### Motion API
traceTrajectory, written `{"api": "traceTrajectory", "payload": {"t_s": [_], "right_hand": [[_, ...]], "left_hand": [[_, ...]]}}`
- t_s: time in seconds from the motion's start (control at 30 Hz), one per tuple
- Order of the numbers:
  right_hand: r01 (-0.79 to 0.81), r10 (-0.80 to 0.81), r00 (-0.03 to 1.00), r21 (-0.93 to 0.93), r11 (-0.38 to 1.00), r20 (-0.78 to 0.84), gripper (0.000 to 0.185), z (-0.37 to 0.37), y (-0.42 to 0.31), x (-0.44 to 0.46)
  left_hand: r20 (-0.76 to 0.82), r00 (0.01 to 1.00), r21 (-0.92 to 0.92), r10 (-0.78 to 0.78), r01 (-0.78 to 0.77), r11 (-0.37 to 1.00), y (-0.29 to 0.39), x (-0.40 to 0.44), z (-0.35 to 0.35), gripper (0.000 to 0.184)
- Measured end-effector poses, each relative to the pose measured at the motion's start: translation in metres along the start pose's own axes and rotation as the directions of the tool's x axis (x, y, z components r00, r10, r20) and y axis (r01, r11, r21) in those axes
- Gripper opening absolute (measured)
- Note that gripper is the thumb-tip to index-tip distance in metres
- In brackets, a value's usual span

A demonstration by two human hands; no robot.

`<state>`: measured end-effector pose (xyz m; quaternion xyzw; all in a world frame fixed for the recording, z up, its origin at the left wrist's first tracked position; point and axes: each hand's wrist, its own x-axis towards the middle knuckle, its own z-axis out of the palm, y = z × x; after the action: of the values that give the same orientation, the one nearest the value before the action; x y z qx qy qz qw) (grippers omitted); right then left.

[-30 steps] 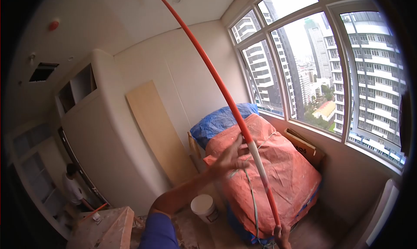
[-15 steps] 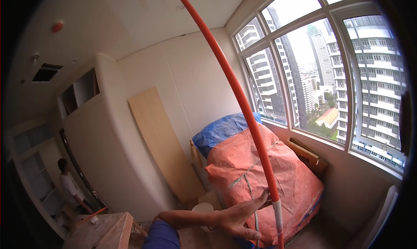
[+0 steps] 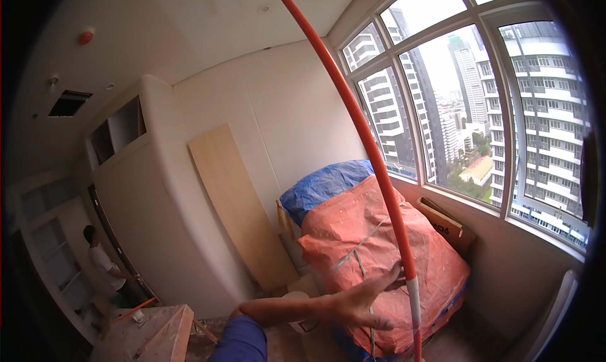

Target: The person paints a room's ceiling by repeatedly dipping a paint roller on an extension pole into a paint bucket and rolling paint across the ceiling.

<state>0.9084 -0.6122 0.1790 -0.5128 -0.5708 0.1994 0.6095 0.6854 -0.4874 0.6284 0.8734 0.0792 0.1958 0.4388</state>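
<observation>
A long orange pole (image 3: 372,153) slants from the ceiling down past the lower edge of the view, with a white band (image 3: 413,299) near its lower part. My left hand (image 3: 356,305), its arm in a blue sleeve, reaches in from the lower left. The thumb is spread away from the fingers, and the fingertips are beside the pole just above the band; whether they touch it I cannot tell. Behind the hand lies a large bundle under an orange-red tarp (image 3: 341,235) tied with cord. My right hand is out of sight.
A blue tarp (image 3: 328,182) covers the bundle's back. A wooden board (image 3: 237,204) leans on the wall. A pale bucket (image 3: 295,297) stands behind my forearm, and a wooden workbench (image 3: 158,333) is at lower left. Windows (image 3: 451,109) line the right. A person (image 3: 101,261) stands far left.
The pole has shifted a little to the right. My left hand has moved slightly right and up with it, fingers still spread. The person at far left has moved slightly.
</observation>
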Motion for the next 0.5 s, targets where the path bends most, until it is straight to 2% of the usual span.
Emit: {"api": "traceTrajectory", "payload": {"t_s": [0.1,0.13,0.23,0.27,0.37,0.4,0.43,0.5], "right_hand": [[0.049,-0.048,0.999,0.056,0.997,-0.026,0.056,-0.002,-0.033,0.023],[0.049,-0.048,0.999,0.038,0.998,-0.020,0.055,-0.002,-0.036,0.027],[0.050,-0.050,0.999,0.009,0.999,0.001,0.051,-0.001,-0.031,0.044],[0.050,-0.050,0.999,0.016,0.999,0.005,0.049,0.001,-0.027,0.051],[0.063,-0.064,0.998,0.058,0.996,0.013,0.049,-0.004,-0.056,0.080],[0.053,-0.056,0.998,0.072,0.996,0.034,0.050,-0.004,-0.064,0.090],[0.045,-0.050,0.997,0.085,0.995,0.055,0.052,-0.002,-0.066,0.095],[0.109,-0.109,0.994,0.005,0.994,0.028,0.051,0.017,-0.024,0.106]], "left_hand": [[-0.067,0.997,0.023,-0.032,0.034,0.999,-0.002,0.005,-0.016,0.132],[-0.052,0.995,0.050,-0.090,0.092,0.994,0.002,0.006,-0.024,0.130],[-0.102,0.993,0.046,-0.062,0.067,0.997,0.003,0.014,-0.040,0.128],[-0.144,0.986,-0.007,-0.085,0.085,0.996,0.002,0.015,-0.044,0.124],[-0.175,0.982,0.011,-0.077,0.080,0.997,0.002,0.025,-0.064,0.118],[-0.219,0.975,0.019,-0.040,0.045,0.999,0.002,0.028,-0.070,0.109],[-0.253,0.965,-0.042,-0.071,0.062,0.997,0.008,0.031,-0.075,0.109],[-0.289,0.944,-0.163,-0.156,0.112,0.980,0.025,0.039,-0.088,0.098]]}}
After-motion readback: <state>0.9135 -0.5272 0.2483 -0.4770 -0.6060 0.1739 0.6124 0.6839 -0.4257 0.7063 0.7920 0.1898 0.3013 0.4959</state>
